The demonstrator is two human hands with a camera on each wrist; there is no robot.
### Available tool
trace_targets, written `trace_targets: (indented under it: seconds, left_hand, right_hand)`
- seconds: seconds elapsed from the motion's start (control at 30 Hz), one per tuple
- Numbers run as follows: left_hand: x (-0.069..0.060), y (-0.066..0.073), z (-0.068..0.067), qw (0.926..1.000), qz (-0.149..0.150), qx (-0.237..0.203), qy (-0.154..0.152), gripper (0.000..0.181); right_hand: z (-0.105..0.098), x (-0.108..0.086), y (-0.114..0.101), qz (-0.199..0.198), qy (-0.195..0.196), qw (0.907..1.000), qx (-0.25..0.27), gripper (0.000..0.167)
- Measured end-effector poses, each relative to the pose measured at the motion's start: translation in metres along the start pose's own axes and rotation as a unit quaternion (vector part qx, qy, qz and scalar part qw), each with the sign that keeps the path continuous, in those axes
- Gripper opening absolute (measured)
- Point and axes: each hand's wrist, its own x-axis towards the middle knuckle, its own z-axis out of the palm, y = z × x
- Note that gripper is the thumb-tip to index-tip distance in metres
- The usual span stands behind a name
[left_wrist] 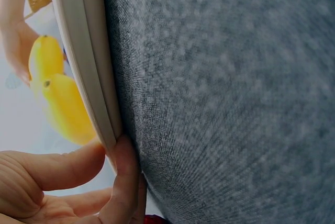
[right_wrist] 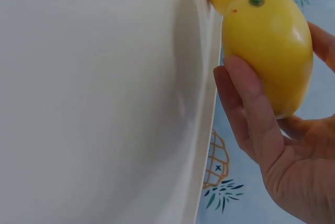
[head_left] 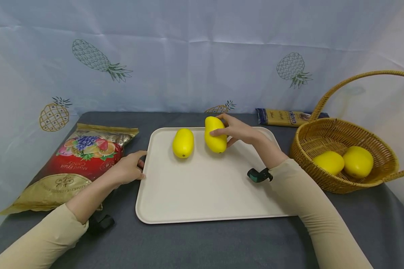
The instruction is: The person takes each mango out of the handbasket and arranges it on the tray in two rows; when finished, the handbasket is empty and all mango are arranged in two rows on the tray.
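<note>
You had the cream tray [head_left: 195, 190] pinched at its left rim by your left hand [head_left: 129, 168], thumb against fingers, while your right hand [head_left: 237, 129], partly curled, gripped a yellow fruit [head_left: 213, 142] over the tray's far part, just right of a second fruit [head_left: 183, 143].

Head view: I receive even, diffuse, fairly bright light, source out of sight; faint soft shadows on the tray [head_left: 202, 190], small glints on the candy bag [head_left: 82, 160]. Left wrist view: far background washed out, yellow fruits [left_wrist: 67, 110] hazy; grey cloth [left_wrist: 235, 77] grainy, softly blurred. Right wrist view: duller, tray greyish, broad shadow beside its rim; pinpoint highlight on the held fruit [right_wrist: 269, 46].
</note>
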Motion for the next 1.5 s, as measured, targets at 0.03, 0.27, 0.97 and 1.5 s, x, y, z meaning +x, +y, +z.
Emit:
trace_targets:
  seconds: [0.03, 0.27, 0.97, 1.5]
  left_hand:
    - [0.000, 0.000, 0.000, 1.0000, -0.001, -0.001, -0.001, 0.083]
    - [0.000, 0.002, -0.001, 1.0000, -0.009, 0.000, -0.003, 0.083]
    - [0.000, 0.001, 0.000, 1.0000, -0.004, 0.002, -0.002, 0.083]
    - [0.001, 0.000, 0.000, 1.0000, -0.002, 0.001, 0.001, 0.082]
  right_hand:
    - [0.000, 0.001, 0.000, 0.002, -0.001, 1.0000, 0.002, 0.080]
    - [0.003, 0.002, 0.000, 0.024, -0.009, 0.9996, 0.014, 0.081]
    - [0.013, 0.009, 0.003, 0.067, -0.024, 0.9974, 0.013, 0.082]
    - [0.016, 0.009, 0.000, 0.086, -0.034, 0.9957, -0.004, 0.081]
